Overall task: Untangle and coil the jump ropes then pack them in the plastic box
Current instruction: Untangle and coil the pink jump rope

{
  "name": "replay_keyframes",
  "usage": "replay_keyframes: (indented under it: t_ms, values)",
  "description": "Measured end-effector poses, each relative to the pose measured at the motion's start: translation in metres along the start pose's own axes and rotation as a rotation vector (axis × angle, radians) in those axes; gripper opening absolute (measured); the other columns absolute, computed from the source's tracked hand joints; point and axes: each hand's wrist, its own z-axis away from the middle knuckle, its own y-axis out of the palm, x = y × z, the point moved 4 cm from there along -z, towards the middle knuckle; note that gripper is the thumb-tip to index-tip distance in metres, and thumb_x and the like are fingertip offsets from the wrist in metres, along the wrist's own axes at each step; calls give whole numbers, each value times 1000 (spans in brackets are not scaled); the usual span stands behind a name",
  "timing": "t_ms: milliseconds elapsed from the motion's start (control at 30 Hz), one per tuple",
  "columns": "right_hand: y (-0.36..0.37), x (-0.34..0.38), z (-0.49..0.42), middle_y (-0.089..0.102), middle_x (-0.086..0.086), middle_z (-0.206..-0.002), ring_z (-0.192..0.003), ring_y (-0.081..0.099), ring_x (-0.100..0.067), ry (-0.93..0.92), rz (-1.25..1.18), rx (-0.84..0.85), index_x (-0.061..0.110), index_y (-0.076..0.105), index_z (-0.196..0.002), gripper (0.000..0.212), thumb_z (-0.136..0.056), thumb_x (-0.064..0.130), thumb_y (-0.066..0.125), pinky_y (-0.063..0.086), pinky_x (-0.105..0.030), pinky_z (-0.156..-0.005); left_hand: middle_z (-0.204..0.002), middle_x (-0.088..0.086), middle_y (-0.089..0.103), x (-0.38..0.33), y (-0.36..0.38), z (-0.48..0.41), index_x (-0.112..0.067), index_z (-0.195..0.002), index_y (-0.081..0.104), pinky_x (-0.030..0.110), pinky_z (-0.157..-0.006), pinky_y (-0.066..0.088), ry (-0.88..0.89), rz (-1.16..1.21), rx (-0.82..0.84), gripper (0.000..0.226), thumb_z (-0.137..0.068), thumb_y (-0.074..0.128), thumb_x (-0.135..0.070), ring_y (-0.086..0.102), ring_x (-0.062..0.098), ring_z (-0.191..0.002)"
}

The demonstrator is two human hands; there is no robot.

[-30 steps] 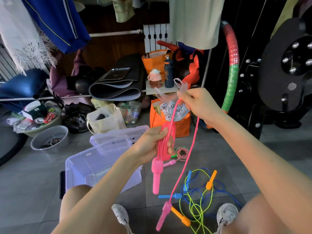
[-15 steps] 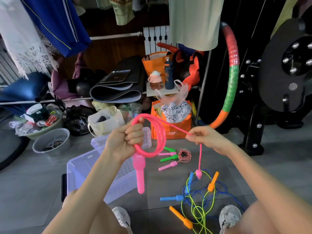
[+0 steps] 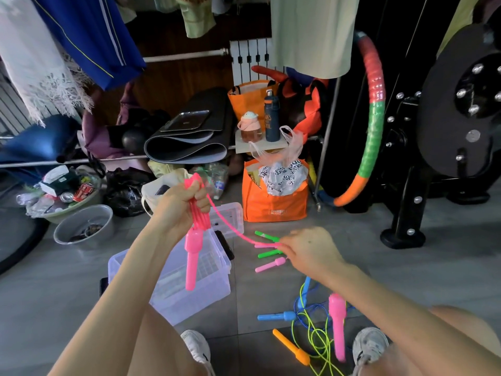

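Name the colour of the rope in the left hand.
The rope is pink; head view.

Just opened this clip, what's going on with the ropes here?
A person is coiling a pink jump rope. The left hand grips the bundled loops, one pink handle hanging below it; the right hand pinches the rope's free length, whose other handle dangles under the forearm. The clear plastic box sits below the left hand. A blue rope and a yellow-green rope lie tangled on the floor, not yet coiled.
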Motion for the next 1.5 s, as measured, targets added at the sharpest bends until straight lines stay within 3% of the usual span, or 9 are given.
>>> replay_keyframes:
  t_ms: [233, 533, 667, 867, 967, 1133, 1267, 1367, 1500]
  values:
    - [-48, 47, -29, 52, 5, -51, -50, 54, -20, -308, -287, -60, 28, 70, -67, 37, -82, 43, 40, 35, -20, -45, -55, 2, 61, 14, 6, 4, -2, -84, 46, 28, -52, 56, -11, -294, 21, 22, -101, 35, -11, 66, 21, -52]
    - [-83, 42, -64, 67, -2, -76, -76, 58, -20, -272, -506, 71, 18, 74, -86, 31, -85, 38, 50, 41, -31, -70, -57, 3, 65, 30, 38, 19, -1, -81, 52, 30, -55, 53, -86, -418, 261, 21, -97, 40, -5, 63, 16, -51]
    - [-92, 22, -74, 63, 4, -75, -75, 55, -11, -209, -532, -3, 21, 73, -89, 26, -86, 37, 53, 41, -29, -70, -53, 7, 57, 40, 49, 29, 0, -80, 48, 25, -46, 49, -237, -258, 368, 14, -87, 39, 8, 58, 20, -43]
    - [-93, -6, -75, 63, -3, -75, -75, 37, 4, -207, -478, -77, 10, 72, -84, 21, -84, 27, 61, 30, -4, -72, -46, 1, 42, 40, 55, 37, -8, -67, 60, 17, -34, 35, -367, 65, 470, 20, -83, 47, -11, 35, 9, -30]
    - [-88, -13, -71, 62, -3, -76, -76, 36, 0, -240, -428, -129, 5, 70, -85, 16, -81, 11, 56, 28, -8, -72, -48, -2, 42, 37, 61, 43, -4, -83, 55, 15, -34, 33, -452, 199, 655, 12, -79, 64, -12, 26, 5, -33]
    - [-65, -57, -55, 59, 11, -84, -80, 51, -5, 78, -556, -142, 13, 69, -96, 18, -88, 5, 56, 38, -20, -73, -61, 0, 34, 25, 59, 49, 5, -111, 51, 19, -45, 32, -501, 376, 846, 24, -98, 33, -6, 32, 8, -45]
    - [-16, -81, -22, 69, 6, -75, -77, 65, -15, 401, -857, -32, 29, 65, -83, 11, -88, 21, 60, 48, -33, -74, -64, 3, 38, 4, 49, 50, 7, -113, 45, 21, -46, 30, -435, 461, 751, 26, -98, 29, -6, 23, 5, -42]
    - [12, -81, 4, 60, 12, -55, -53, 53, 0, 539, -944, 93, 25, 66, -74, 13, -86, 32, 64, 41, -24, -60, -64, 3, 38, -1, 39, 46, 7, -112, 47, 23, -46, 29, -424, 464, 650, 29, -99, 28, -11, 31, 11, -45]
    - [28, -64, 25, 64, -4, -69, -65, 57, -13, 601, -1246, 152, 13, 67, -86, 16, -85, 29, 65, 48, -34, -69, -62, 2, 37, 7, 30, 36, 7, -111, 50, 25, -49, 30, -460, 500, 588, 37, -100, 31, -23, 36, 13, -51]
